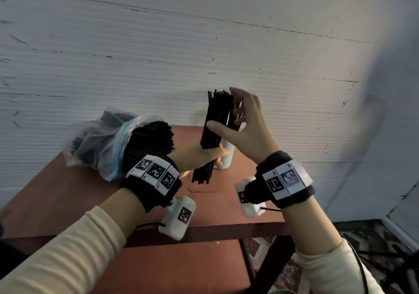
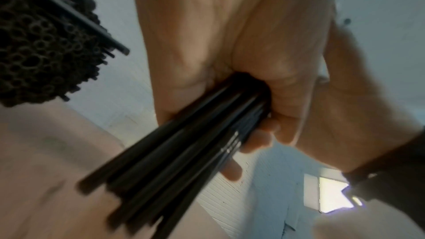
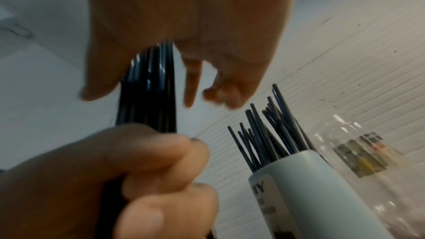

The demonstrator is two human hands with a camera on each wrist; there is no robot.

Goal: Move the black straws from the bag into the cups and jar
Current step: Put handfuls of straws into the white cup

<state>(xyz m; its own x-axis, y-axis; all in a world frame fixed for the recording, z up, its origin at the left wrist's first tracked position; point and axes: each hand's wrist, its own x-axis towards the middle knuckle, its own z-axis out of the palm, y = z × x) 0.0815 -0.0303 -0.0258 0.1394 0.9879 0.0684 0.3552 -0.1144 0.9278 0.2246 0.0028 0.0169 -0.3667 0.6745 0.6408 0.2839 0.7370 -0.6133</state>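
Note:
My left hand [image 1: 216, 156] grips a bundle of black straws [image 1: 216, 121] near its lower half and holds it almost upright above the table. My right hand [image 1: 226, 115] is at the bundle's upper part, thumb lying across the front and fingers loosely spread behind the tips. In the left wrist view the left hand [image 2: 253, 101] is wrapped round the straws [image 2: 184, 152]. A clear plastic bag [image 1: 106, 141] packed with more black straws lies at the table's back left. Just behind the hands, a white cup [image 3: 310, 197] holds several straws, with a clear jar [image 3: 363, 157] beside it.
The red-brown table [image 1: 90, 203] stands against a white ribbed wall [image 1: 204, 44]. A faint clear cup [image 1: 203, 188] stands on the table below the bundle's lower ends. The white cup [image 1: 227, 157] is partly hidden by my left hand. Patterned floor shows at the lower right.

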